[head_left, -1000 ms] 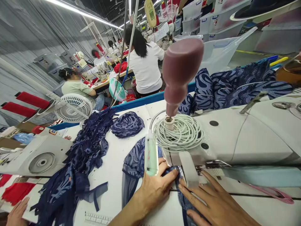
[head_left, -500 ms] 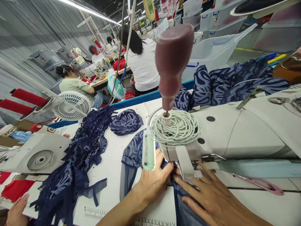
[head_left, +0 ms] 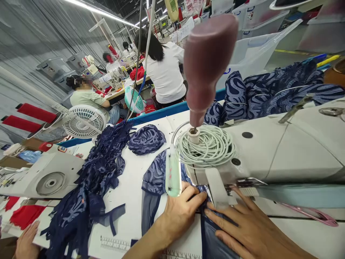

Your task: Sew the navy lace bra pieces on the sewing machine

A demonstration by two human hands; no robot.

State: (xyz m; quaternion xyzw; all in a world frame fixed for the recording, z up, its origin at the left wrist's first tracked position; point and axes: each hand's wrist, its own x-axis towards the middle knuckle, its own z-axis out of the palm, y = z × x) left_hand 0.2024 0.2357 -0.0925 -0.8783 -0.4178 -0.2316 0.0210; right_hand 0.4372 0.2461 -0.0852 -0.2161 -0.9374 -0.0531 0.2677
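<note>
My left hand (head_left: 181, 210) is closed, thumb and fingers bunched on the edge of navy patterned fabric beside the sewing machine's presser area. My right hand (head_left: 249, 228) lies flat with spread fingers on a sheer navy fabric piece (head_left: 212, 239), its fingertips partly hidden behind the white guard (head_left: 216, 187). The sewing machine (head_left: 285, 147) stands over both hands; its needle is hidden. Left of my left hand, a navy patterned cup piece (head_left: 155, 174) with a sheer panel (head_left: 149, 212) lies on the table, partly behind a green-white clear tag (head_left: 173, 176).
A screwdriver with a dark pink handle (head_left: 207, 64) stands upright in a coil of pale cord (head_left: 206, 145) on the machine. Navy scraps (head_left: 94, 180) heap on the left. Pink tweezers (head_left: 312, 213) lie right. Fabric bundles (head_left: 269, 93) sit behind. Another person's hand (head_left: 27, 241) rests lower left.
The view has shifted slightly, moving the scene to the right. My left fingers are more curled together at the fabric. My right hand still lies spread on the sheer piece.
</note>
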